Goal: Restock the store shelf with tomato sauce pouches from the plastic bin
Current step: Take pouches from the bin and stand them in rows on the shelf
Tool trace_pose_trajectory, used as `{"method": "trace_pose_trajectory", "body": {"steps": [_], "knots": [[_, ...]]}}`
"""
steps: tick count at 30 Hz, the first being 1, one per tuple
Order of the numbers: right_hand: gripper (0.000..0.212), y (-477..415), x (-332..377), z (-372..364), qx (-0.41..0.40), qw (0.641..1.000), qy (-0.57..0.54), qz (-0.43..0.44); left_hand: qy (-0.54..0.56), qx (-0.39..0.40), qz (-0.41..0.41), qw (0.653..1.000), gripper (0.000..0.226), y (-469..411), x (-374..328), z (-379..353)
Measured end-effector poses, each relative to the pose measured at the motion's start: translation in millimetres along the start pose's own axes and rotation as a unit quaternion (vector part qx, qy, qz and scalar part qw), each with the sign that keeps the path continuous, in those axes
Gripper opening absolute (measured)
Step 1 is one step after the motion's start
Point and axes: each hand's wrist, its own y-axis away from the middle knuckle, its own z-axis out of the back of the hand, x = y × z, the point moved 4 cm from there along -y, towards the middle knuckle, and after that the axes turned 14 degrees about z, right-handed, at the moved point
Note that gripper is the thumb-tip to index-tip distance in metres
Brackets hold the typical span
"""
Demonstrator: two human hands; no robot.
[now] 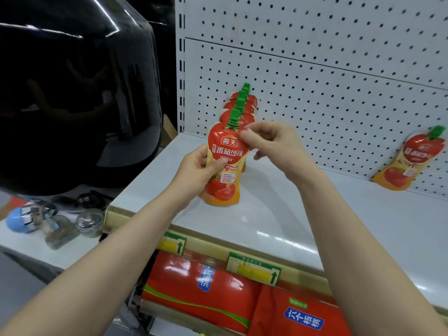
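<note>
A red and orange tomato sauce pouch point(224, 163) with a green cap stands upright near the front left of the white shelf point(303, 219). My left hand point(196, 170) grips its left side, thumb across the front. My right hand point(271, 144) pinches its upper right edge just below the cap. Behind it, a row of several more pouches point(242, 105) runs back to the pegboard. One more pouch point(409, 158) leans against the pegboard at the far right. The plastic bin is not in view.
White pegboard point(339, 69) backs the shelf. Green price tags point(254, 267) hang on the front edge; red packages point(201, 287) fill the shelf below. A large glossy black object point(72, 93) looms at left, above a lower white surface with small glass jars point(89, 223).
</note>
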Motion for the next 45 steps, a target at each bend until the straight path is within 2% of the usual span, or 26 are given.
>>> {"method": "trace_pose_trajectory", "body": {"steps": [2, 4, 7, 11, 15, 19, 26, 30, 32, 39, 45], "knots": [[0.006, -1, -2, -5, 0.020, 1.000, 0.003, 0.000, -0.003, 0.007, -0.001, 1.000, 0.030, 0, 1, -2], [0.006, -5, -6, -4, -0.009, 1.000, 0.019, 0.002, -0.014, -0.017, -0.006, 1.000, 0.031, -2, 4, 1], [0.012, -9, -16, -2, -0.057, 0.997, 0.042, 0.008, -0.091, -0.069, -0.017, 0.993, 0.036, -7, 12, 11], [0.015, -16, -27, -3, -0.093, 0.994, 0.065, 0.005, -0.172, -0.088, -0.001, 0.981, 0.042, -15, 27, 11], [0.016, -21, -30, -7, -0.101, 0.993, 0.067, 0.008, -0.175, -0.097, 0.018, 0.980, 0.049, -24, 33, 7], [0.019, -23, -31, -8, -0.090, 0.993, 0.077, 0.020, -0.174, -0.114, 0.010, 0.978, 0.045, -26, 34, 5], [0.006, -19, -29, -10, -0.075, 0.993, 0.086, 0.033, -0.186, -0.117, 0.012, 0.976, 0.045, -24, 35, 7], [0.010, -14, -25, -6, -0.073, 0.990, 0.121, 0.026, -0.196, -0.115, 0.018, 0.974, 0.047, -16, 33, 10], [0.019, -8, -22, -1, -0.082, 0.985, 0.153, 0.023, -0.202, -0.121, 0.014, 0.972, 0.048, -8, 30, 12], [0.023, 76, -7, 19, -0.088, 0.958, 0.273, 0.012, -0.187, -0.102, -0.055, 0.976, 0.036, 44, 18, -5], [0.019, 209, 0, 48, -0.141, 0.935, 0.325, -0.016, -0.165, -0.019, -0.098, 0.981, 0.026, 112, 40, -71]]}}
